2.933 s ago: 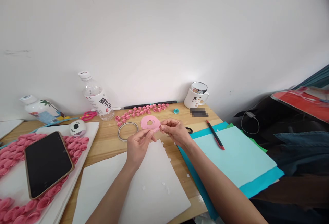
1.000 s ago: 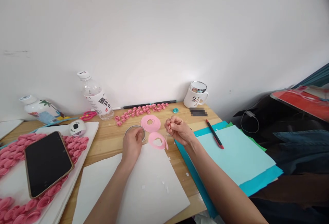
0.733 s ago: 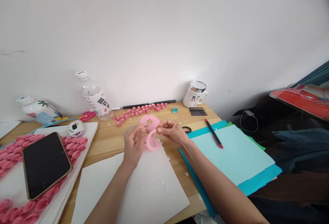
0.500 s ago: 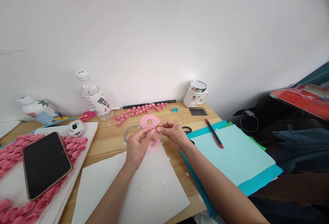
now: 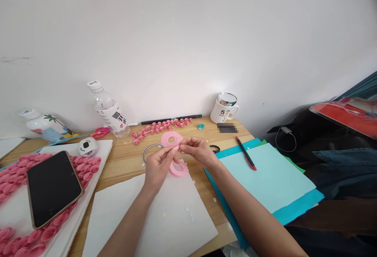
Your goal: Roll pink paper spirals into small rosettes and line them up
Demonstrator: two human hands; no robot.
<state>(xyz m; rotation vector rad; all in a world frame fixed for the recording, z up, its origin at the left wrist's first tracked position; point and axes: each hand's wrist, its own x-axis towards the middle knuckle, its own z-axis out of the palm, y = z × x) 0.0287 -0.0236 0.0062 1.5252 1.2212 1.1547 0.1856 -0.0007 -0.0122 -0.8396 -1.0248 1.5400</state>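
Observation:
My left hand (image 5: 159,166) and my right hand (image 5: 196,151) meet fingertip to fingertip above the table. Both pinch one end of a pink paper strip (image 5: 179,169), whose loose length hangs below in a curl over a white sheet (image 5: 159,213). The pinched end is mostly hidden by my fingers. Just behind my hands lie flat pink paper rings (image 5: 171,138), with a thin metal-looking ring (image 5: 144,153) to the left. Farther back sit several small rolled pink paper flowers (image 5: 157,126) and one teal rolled flower (image 5: 200,126).
On the left, a phone (image 5: 54,188) rests on a board with pink paper flowers (image 5: 88,167). A plastic bottle (image 5: 110,111) and a white mug (image 5: 224,108) stand by the wall. Blue sheets (image 5: 265,178) with a black-red pen (image 5: 246,153) lie right; black-handled scissors (image 5: 215,148) are partly hidden.
The pink strip's hanging curl has swung right and opened into a wider loop below my fingers. My hands stay in nearly the same place, still pinching.

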